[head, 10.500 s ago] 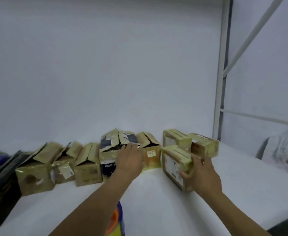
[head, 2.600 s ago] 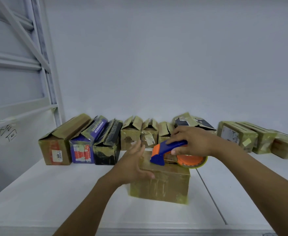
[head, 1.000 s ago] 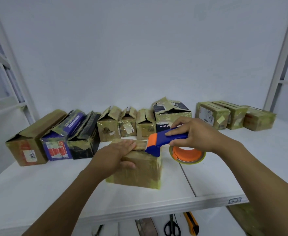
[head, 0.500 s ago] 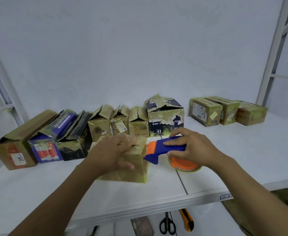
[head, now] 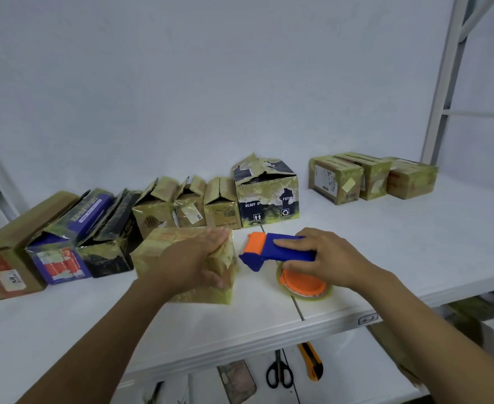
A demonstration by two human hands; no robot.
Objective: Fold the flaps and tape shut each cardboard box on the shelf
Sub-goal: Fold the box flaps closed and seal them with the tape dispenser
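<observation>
Gripping the blue handle of the tape dispenser (head: 283, 253), the right hand (head: 327, 259) has its fingers curled over the top. The dispenser's orange nose points left and its tape roll (head: 304, 287) sits low at the shelf (head: 400, 243); contact with the surface cannot be told.

Just left of the nose, with a small gap, stands the box (head: 158, 258) being worked. It is near the front of the shelf, its flaps down and glossy tape over its top and sides. The left hand (head: 192, 263) clasps its right top corner: fingers laid flat across the top, thumb down the near face.

Far side, along the wall, a row of open boxes (head: 190, 208) runs from left to centre with flaps up:
- a long brown box (head: 9, 258) at far left
- a blue box (head: 65, 246)
- a black box (head: 108, 243)
- three small brown ones
- a taller printed box (head: 266, 196) with torn flaps — right end of the row

Well apart at far right, three sealed boxes (head: 368, 176) sit side by side, touching.

Lower level, near edge — scissors (head: 279, 371), a yellow utility knife (head: 311, 363) beside them, and a dark flat slab (head: 237, 383) to their left.
</observation>
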